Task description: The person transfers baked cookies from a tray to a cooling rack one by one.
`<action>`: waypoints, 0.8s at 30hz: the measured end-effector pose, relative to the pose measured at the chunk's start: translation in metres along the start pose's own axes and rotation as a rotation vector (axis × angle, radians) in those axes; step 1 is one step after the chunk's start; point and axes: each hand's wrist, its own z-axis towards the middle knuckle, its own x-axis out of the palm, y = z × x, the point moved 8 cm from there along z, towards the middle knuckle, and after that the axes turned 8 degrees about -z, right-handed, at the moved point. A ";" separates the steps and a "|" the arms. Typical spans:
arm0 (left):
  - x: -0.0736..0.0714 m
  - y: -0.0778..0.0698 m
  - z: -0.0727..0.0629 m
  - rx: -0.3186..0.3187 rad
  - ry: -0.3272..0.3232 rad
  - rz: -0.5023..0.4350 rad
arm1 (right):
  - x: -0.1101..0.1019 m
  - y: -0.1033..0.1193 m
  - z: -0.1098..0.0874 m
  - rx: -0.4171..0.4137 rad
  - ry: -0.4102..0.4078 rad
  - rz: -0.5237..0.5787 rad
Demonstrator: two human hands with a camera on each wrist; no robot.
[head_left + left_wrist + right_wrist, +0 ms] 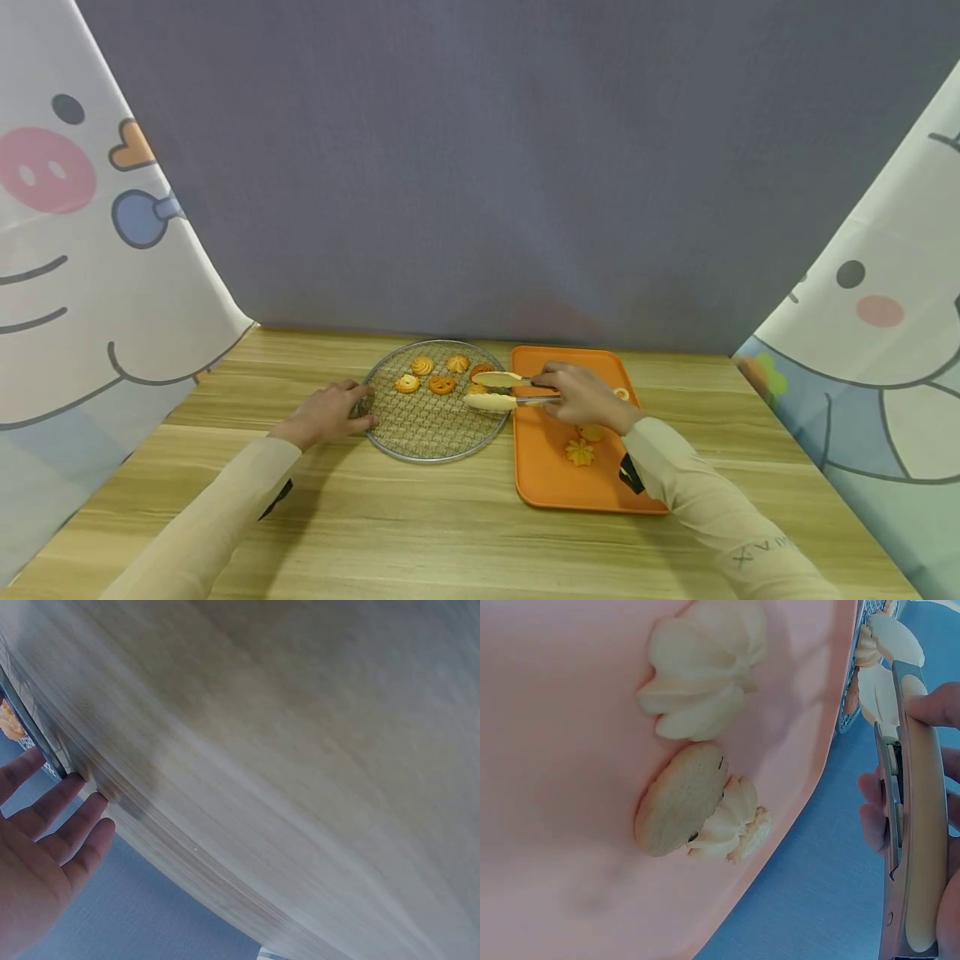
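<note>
My right hand [588, 397] grips a pair of metal tongs [924, 817] with cream-coloured tips. These tips stand over the right side of a round wire rack [427, 429], one on either side of a small piped cookie [865, 649]. I cannot tell whether they pinch it. At the rack's left edge, my left hand [322, 414] has its fingertips right at the metal rim; the left wrist view shows the fingers [56, 802] spread and fairly straight. Several golden cookies, among them a swirled one [422, 366] and a pretzel-shaped one [442, 385], lie on the rack's far half.
An orange tray [551, 487] lies just right of the rack, under my right forearm. On it are a flower-shaped cookie [579, 452], a round cookie [681, 799] and a few others, partly hidden by the hand. A grey partition [480, 208] rises behind the wooden table [390, 533].
</note>
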 end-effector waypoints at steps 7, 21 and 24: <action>-0.001 0.000 0.000 0.002 -0.004 0.001 | 0.003 -0.001 0.000 0.007 0.016 -0.003; 0.001 0.000 0.000 0.005 -0.017 -0.015 | 0.005 -0.003 0.001 0.058 0.060 0.046; 0.001 0.000 0.000 0.016 -0.020 -0.020 | 0.001 -0.002 0.000 0.059 0.049 0.052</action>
